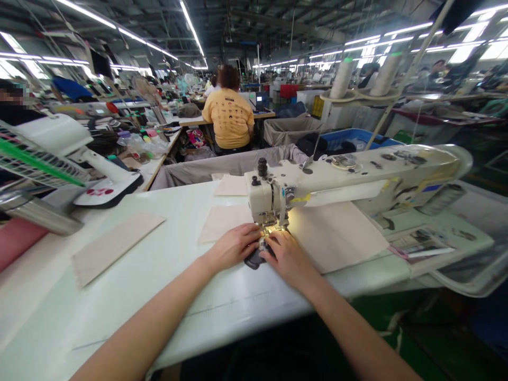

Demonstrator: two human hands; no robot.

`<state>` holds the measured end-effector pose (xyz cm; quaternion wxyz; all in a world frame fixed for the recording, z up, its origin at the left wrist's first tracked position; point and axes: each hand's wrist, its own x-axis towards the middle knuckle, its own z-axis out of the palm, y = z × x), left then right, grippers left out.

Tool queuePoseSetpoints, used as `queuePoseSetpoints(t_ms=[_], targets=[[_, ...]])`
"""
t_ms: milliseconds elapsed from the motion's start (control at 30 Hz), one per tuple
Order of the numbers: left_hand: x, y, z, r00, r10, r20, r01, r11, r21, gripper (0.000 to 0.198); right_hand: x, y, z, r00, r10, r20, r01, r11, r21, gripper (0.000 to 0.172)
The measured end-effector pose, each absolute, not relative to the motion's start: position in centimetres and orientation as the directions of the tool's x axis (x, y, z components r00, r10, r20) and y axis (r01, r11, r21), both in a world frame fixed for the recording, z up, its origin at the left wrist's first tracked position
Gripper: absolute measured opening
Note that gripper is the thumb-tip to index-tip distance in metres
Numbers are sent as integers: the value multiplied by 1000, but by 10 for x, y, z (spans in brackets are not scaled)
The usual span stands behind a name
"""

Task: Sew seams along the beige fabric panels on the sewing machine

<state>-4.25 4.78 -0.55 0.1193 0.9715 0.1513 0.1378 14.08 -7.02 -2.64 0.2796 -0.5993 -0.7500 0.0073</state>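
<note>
A white sewing machine stands on the pale table, its lamp lighting the needle area. Right in front of the presser foot, my left hand and my right hand meet with bent fingers. Between them is a small dark piece, its kind unclear; the fingertips of both hands close on its edges. Some fingertips are hidden at the needle. A large beige fabric panel lies under the machine arm to the right. Smaller beige fabric lies behind my left hand.
Another beige piece lies on the left of the table. Further left are a metal flask and a white fan. Thread cones stand above the machine. Beyond a cloth-lined bin, a person in yellow sits facing away.
</note>
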Motion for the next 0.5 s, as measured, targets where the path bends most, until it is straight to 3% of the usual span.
queuePoseSetpoints(t_ms=[167, 500], targets=[[-41, 53, -5, 906, 351, 237, 291, -922, 254, 34, 138, -87, -38, -73, 884, 462, 865, 287, -411, 37], [-42, 44, -9, 888, 381, 259, 318, -914, 254, 34, 139, -91, -44, -77, 873, 482, 834, 322, -449, 34]])
